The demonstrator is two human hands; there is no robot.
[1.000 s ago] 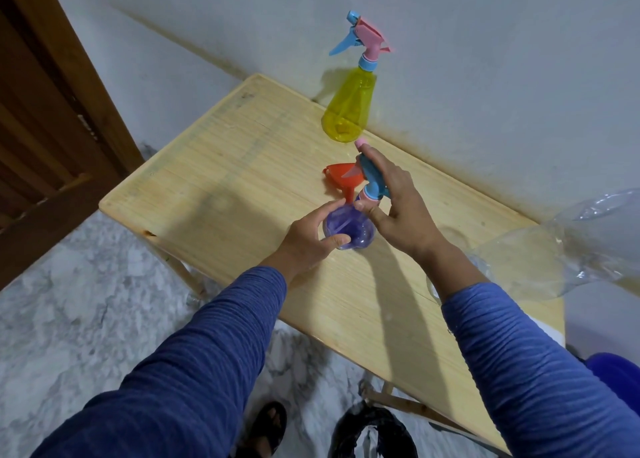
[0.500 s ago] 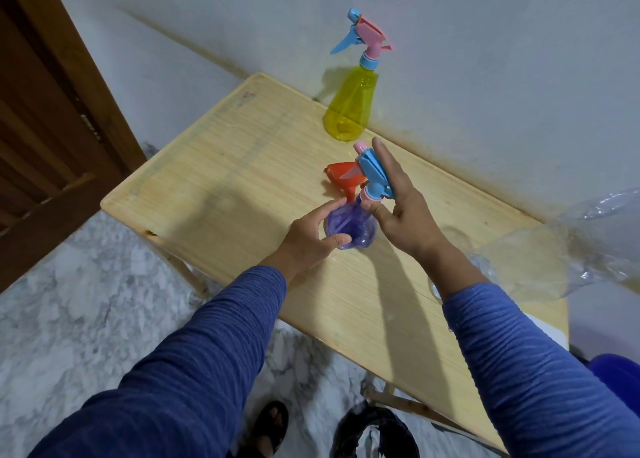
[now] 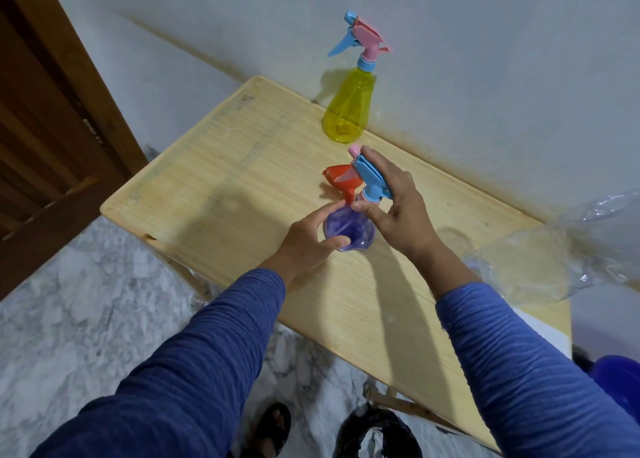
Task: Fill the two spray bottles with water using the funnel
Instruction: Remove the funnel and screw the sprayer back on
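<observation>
Wooden table point(image 3: 242, 166) — brown door point(image 3: 52, 118) beside it.

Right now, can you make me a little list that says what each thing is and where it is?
purple bottle: stands near the middle of the table, its spray head on
left hand: grips the purple bottle's body
right hand: grip around the blue spray head
orange funnel: on the table just behind the purple bottle
yellow bottle: upright at the far edge by the wall, spray head on, untouched
clear plastic bottle: at the table's right end
table: light wood
</observation>
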